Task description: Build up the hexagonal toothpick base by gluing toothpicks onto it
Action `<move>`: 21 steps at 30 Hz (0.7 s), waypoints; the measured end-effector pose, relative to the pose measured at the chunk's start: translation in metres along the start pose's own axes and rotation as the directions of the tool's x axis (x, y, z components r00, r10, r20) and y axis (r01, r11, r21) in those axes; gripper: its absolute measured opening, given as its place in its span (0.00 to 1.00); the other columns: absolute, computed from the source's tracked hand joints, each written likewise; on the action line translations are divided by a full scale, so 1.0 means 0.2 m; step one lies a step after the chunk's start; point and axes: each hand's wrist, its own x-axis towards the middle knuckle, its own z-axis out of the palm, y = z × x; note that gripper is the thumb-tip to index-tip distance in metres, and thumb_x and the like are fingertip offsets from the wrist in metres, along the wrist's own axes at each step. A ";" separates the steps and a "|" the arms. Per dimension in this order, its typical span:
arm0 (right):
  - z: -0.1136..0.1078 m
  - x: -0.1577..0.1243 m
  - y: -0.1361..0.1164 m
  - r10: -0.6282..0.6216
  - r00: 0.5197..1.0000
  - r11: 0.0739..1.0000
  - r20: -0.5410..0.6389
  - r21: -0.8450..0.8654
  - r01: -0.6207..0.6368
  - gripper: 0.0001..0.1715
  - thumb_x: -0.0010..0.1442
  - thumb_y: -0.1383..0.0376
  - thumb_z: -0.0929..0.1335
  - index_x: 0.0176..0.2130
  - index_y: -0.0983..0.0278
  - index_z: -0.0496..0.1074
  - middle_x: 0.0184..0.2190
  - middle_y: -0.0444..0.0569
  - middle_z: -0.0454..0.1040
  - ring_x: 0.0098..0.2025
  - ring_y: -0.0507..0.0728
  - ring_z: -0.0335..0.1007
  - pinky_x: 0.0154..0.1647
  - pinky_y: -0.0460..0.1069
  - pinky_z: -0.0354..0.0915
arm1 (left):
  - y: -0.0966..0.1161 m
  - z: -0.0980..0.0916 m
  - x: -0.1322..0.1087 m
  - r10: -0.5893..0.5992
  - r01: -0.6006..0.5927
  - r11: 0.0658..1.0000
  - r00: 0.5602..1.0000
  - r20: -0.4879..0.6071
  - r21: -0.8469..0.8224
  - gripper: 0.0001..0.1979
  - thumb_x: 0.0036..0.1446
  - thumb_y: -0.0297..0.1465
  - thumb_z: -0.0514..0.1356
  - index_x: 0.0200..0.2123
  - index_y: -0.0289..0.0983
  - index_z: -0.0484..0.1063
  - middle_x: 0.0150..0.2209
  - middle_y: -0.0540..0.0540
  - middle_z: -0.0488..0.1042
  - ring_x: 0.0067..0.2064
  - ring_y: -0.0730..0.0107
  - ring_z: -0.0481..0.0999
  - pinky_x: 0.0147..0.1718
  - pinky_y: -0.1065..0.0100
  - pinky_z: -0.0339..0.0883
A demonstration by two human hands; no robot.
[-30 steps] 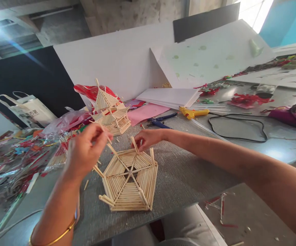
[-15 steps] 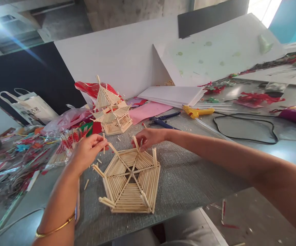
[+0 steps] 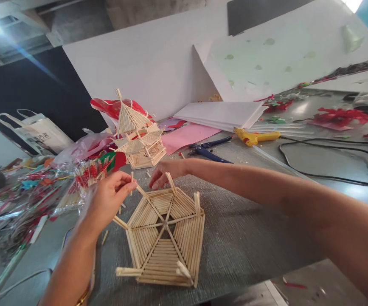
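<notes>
An octagon-like roof panel (image 3: 188,238) of thin wooden sticks lies on the grey table, short posts jutting from its corners. My left hand (image 3: 110,195) pinches a short wooden stick (image 3: 132,180) upright at the panel's far left corner, beside the stick end that sticks out there. Behind the panel's far edge, my right hand (image 3: 166,172) reaches down toward the table with fingers loosely bent and partly apart. I see nothing held in it, though part of the fingers is hidden. A small stick pagoda (image 3: 139,138) stands just beyond both hands.
Blue pliers (image 3: 207,151) and a yellow glue gun (image 3: 257,137) with a black cable lie at the back right. Pink paper (image 3: 190,136) and white boards (image 3: 218,114) are behind them. Bagged red-tipped sticks (image 3: 91,174) and plastic wrap clutter the left.
My right hand has moved left, from the far corner post toward my left hand. The left hand still pinches the short stick at its corner. The view has shifted slightly.
</notes>
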 end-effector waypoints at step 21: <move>0.03 0.07 0.10 -0.022 0.996 0.976 0.082 0.219 0.004 0.21 0.41 0.64 0.73 0.37 0.71 0.76 0.29 0.47 0.77 0.31 0.51 0.69 0.36 0.45 0.63 | 0.04 0.02 0.02 -0.037 0.038 0.999 0.998 -0.054 0.022 0.11 0.44 0.40 0.60 0.26 0.39 0.68 0.25 0.51 0.74 0.28 0.69 0.74 0.31 0.68 0.67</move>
